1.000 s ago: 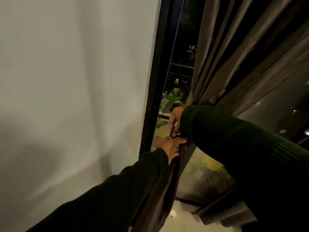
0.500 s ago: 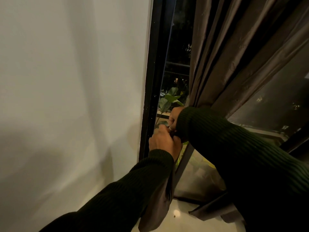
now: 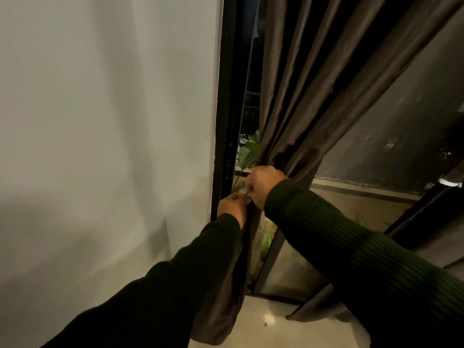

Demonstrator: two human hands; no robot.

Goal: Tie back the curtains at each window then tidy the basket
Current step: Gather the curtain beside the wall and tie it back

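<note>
A dark brown curtain (image 3: 308,96) hangs in folds over the window and is gathered into a bunch beside the black window frame (image 3: 226,121). My right hand (image 3: 263,183) has its fingers curled at the bunch. My left hand (image 3: 232,204) is just below it, fingers curled, touching the right hand. Between the two hands a thin dark tie shows only as a short strand. The lower part of the curtain (image 3: 226,310) hangs under my left sleeve. No basket is in view.
A plain white wall (image 3: 100,146) fills the left half. Through the glass (image 3: 389,146) green leaves (image 3: 247,151) and dim lights show outside. A pale tiled floor (image 3: 276,327) lies below, with more curtain cloth pooled at the lower right.
My left hand has turned from under the bunch to knuckles-up beside the right hand. The view has shifted slightly; both hands stay at the gathered curtain.
</note>
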